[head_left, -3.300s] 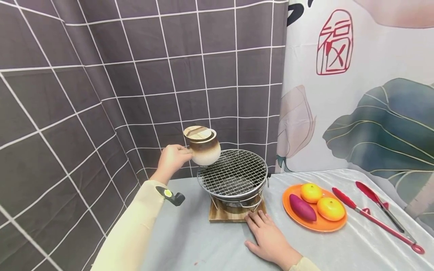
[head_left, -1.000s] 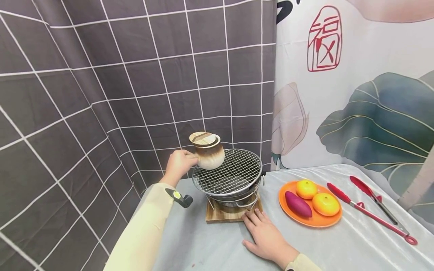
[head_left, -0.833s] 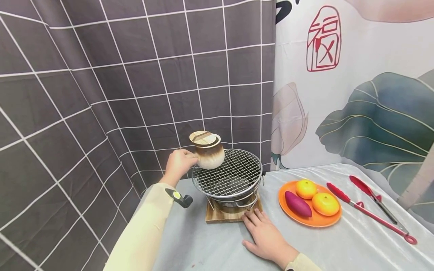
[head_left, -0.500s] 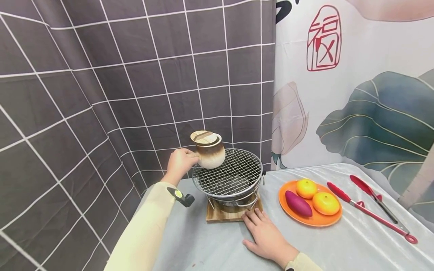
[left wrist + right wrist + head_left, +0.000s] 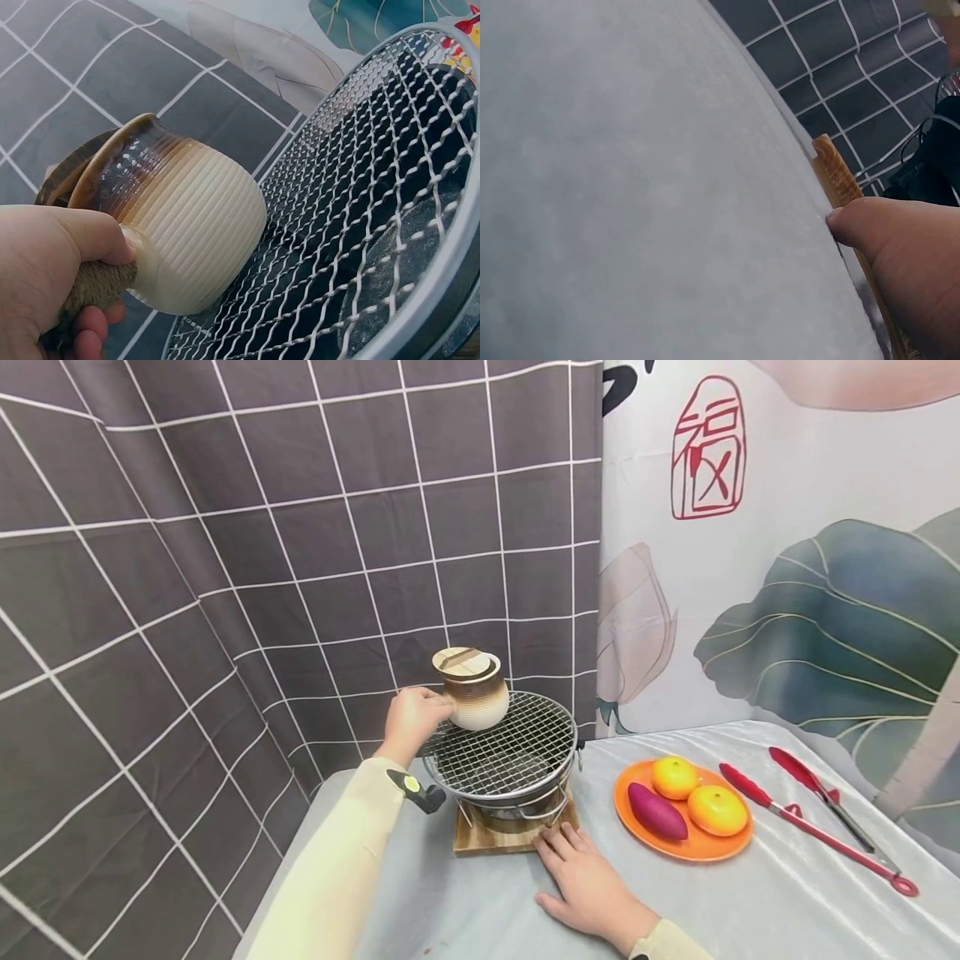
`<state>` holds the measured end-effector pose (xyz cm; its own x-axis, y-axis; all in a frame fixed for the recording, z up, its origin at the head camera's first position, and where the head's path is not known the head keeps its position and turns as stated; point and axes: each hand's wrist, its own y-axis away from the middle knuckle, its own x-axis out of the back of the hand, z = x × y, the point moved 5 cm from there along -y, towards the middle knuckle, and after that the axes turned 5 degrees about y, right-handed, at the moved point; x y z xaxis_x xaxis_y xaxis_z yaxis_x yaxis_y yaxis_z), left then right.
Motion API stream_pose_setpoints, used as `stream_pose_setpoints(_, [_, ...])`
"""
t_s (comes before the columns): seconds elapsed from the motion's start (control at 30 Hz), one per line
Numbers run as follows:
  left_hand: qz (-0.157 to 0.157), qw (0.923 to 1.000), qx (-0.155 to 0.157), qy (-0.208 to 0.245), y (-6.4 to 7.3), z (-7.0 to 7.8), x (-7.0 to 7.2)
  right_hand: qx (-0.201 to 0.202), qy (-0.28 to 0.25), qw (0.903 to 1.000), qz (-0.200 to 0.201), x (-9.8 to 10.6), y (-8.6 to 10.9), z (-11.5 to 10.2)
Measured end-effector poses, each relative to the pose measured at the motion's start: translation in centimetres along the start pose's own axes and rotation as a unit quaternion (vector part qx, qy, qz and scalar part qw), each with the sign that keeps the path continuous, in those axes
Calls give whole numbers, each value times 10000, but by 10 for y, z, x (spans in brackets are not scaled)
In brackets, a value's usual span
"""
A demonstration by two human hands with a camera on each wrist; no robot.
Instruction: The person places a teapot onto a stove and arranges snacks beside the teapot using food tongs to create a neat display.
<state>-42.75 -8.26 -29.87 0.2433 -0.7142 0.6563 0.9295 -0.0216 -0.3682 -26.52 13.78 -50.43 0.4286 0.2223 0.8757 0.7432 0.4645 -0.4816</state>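
The pot [image 5: 480,703] is at mid-frame over the grill [image 5: 517,764], its handle [image 5: 105,281] pinched in the left hand's [image 5: 416,722] grip; whether pot and grill touch is unclear. Below, the right hand [image 5: 588,885], fingers extended, touches the board [image 5: 480,842]. A curtain [image 5: 360,527] stands close behind; right lie a laden plate [image 5: 701,853] and tongs [image 5: 832,841].

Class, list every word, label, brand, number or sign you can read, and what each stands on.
"福" (apparently, stylised): red arched seal on white leaf-print cloth backdrop.
Black brush strokes, same backdrop: cut off at the top, unreadable.
Brown-and-cream ribbed pot: no lettering visible.
No other readable text.
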Motion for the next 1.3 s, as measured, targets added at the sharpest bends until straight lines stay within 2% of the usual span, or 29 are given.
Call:
stream_pose_setpoints(0.37, [49,10000,25,-49,-1,-6,4,29,63,9998,166,-3,1,0])
stream_pose_setpoints(0.77, [36,9997,140,-181,1,-10,12,7,58,9999,120,-2,0,0])
stream_pose_setpoints(0.93, [14,9999,99,-128,6,-11,15,-20,-8,10000,44,-1,0,-1])
stream_pose_setpoints(1.3, [38,9996,95,-273,27,-15,29,-38,-159,9999,-53,3,0,-1])
